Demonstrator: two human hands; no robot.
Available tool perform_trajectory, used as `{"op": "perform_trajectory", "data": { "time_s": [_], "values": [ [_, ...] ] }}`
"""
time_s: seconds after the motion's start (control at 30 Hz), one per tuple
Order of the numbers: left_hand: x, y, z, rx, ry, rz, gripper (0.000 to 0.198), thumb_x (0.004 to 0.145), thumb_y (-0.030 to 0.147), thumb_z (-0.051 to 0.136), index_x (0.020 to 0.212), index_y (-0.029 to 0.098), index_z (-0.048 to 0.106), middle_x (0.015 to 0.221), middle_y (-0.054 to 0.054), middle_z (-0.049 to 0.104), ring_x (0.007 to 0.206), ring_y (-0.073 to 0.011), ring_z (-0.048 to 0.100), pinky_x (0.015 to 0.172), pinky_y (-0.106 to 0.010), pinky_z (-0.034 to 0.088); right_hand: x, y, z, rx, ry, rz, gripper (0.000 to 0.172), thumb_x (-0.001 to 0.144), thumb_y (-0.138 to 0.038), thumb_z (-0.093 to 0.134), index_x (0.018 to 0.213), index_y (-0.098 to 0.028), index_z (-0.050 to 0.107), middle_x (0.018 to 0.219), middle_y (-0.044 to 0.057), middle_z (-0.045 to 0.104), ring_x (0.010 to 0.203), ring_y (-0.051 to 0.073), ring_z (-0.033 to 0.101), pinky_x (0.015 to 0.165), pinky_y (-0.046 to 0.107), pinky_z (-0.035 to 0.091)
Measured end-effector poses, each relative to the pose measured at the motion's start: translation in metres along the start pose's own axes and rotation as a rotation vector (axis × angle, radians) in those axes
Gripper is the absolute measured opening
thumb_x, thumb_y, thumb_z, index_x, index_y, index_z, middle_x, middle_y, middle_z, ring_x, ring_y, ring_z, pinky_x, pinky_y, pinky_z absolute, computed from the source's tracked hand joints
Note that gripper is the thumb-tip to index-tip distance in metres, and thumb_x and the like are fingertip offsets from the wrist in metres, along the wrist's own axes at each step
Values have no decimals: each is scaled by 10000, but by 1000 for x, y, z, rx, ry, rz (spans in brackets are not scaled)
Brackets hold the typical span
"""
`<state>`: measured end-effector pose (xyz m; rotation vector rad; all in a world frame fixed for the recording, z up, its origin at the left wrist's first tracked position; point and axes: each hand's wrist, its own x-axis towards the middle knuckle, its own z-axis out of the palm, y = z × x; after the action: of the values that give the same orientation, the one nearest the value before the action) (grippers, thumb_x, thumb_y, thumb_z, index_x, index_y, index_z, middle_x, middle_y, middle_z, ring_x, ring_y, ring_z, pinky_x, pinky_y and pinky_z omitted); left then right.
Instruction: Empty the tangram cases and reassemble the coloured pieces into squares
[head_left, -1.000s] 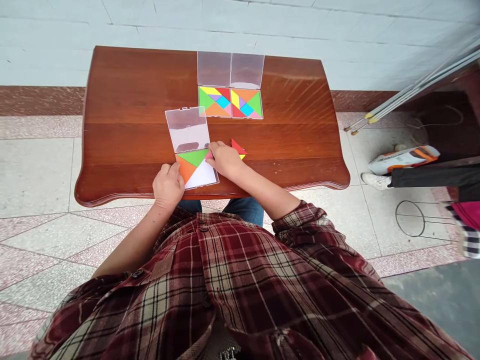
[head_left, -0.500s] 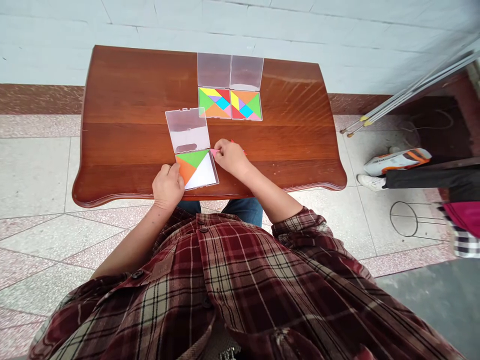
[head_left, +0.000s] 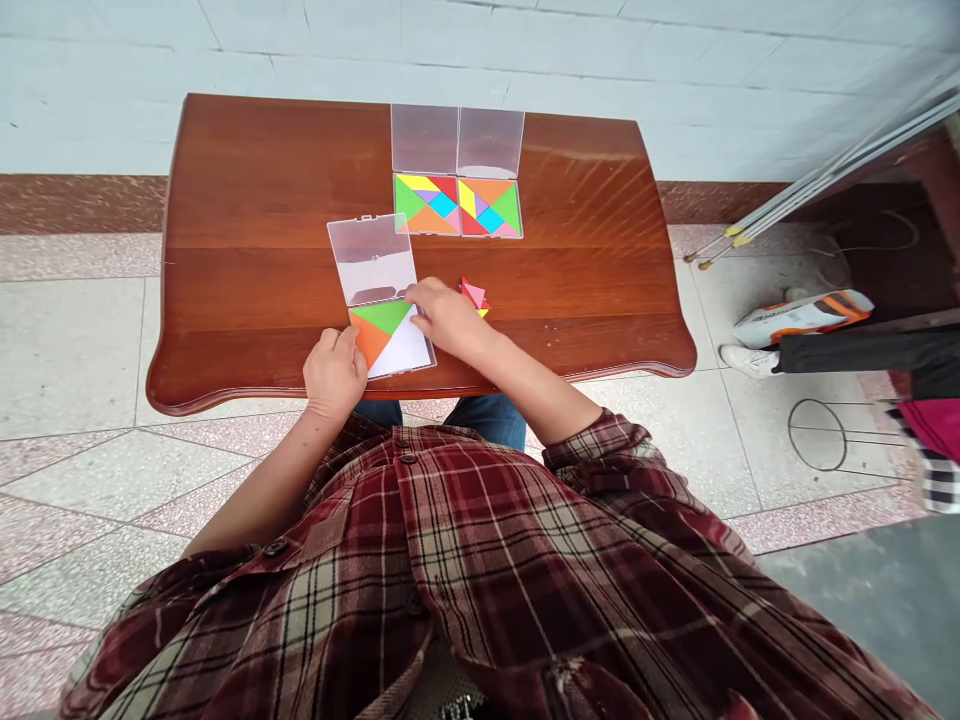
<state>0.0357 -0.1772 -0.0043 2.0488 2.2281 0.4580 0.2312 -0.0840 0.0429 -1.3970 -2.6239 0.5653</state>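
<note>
My left hand [head_left: 335, 373] rests on the near-left edge of an open clear plastic case [head_left: 391, 342], whose lid [head_left: 371, 260] lies flat behind it. The case holds a green triangle [head_left: 382, 316] and an orange tangram piece [head_left: 367, 340] beside bare white paper [head_left: 403, 347]. My right hand [head_left: 448, 318] reaches over the case's far-right corner, its fingertips hiding whatever they touch. To its right lies a small pile of red, pink and yellow pieces [head_left: 473, 296]. Two filled tangram cases [head_left: 457, 206] sit further back, their clear lids [head_left: 457, 141] open behind them.
All this stands on a polished reddish-brown wooden table [head_left: 262, 200] against a pale tiled wall. On the floor at right are a white shoe [head_left: 746, 360] beside a dark trouser leg, an orange-and-white object [head_left: 802, 318], a wire ring stand [head_left: 817, 435] and long metal rods [head_left: 825, 180].
My right hand has moved left, from above the small pile back to the case's corner, uncovering the pile. My left hand has stayed on the case.
</note>
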Motion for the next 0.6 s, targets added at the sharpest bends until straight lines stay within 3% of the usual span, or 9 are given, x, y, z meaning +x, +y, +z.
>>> {"op": "perform_trajectory", "data": {
  "time_s": [0.1, 0.27, 0.47, 0.6],
  "values": [
    [1, 1, -1, -15, -35, -22, 401, 893, 208, 417, 1226, 145, 632, 1000, -124, 601, 838, -217, 582, 699, -323, 408, 17, -13, 8, -105, -83, -196, 338, 906, -108, 501, 1231, -167, 570, 1320, 116, 557, 1131, 239, 573, 892, 346, 471],
    [2, 2, 0, -27, -46, -16, 396, 892, 200, 409, 1209, 124, 634, 1036, -145, 618, 857, -231, 592, 695, -332, 416, 33, -10, 3, -285, -181, -354, 343, 939, -156, 505, 1278, -170, 551, 1255, 109, 612, 1084, 230, 593, 868, 335, 462],
    [1, 2, 0, -45, -18, -9, 376, 892, 208, 419, 1176, 123, 650, 1013, -150, 628, 859, -236, 605, 704, -333, 434, 29, -2, 1, -397, -187, -438, 342, 1016, -204, 331, 1285, -175, 539, 1195, 104, 650, 1022, 207, 600, 865, 337, 438],
    [1, 2, 1, -18, -8, 3, 375, 902, 212, 413, 1173, 117, 655, 1007, -149, 635, 863, -237, 611, 697, -329, 428, 27, 3, 4, -413, -143, -457, 392, 1026, -193, 252, 1305, -193, 527, 1273, 97, 618, 1010, 189, 607, 851, 325, 435]
  ]
}}
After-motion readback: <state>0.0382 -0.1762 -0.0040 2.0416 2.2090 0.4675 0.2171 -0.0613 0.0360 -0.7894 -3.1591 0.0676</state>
